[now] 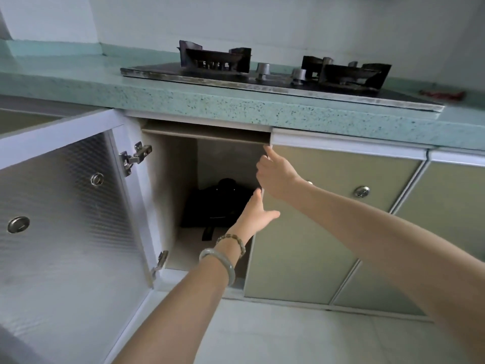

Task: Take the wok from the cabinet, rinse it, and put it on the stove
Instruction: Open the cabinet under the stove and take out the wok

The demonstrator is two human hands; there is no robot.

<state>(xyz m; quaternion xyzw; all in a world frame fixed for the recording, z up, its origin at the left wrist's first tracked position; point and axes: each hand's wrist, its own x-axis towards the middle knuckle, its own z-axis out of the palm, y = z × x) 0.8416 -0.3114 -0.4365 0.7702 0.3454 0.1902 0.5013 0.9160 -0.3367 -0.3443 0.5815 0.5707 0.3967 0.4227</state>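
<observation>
A: Where are the hands?

B: Both at the cabinet opening. The right hand curls on the edge of the shut door. The left hand, just below it, is spread, holding nothing.

A: The wok?

B: Something dark sits inside, behind the left hand; I can't tell what. The stove is on the desk, above both hands.

Black wok (dim, partly hidden) lies inside the open cabinet; stove above.
</observation>
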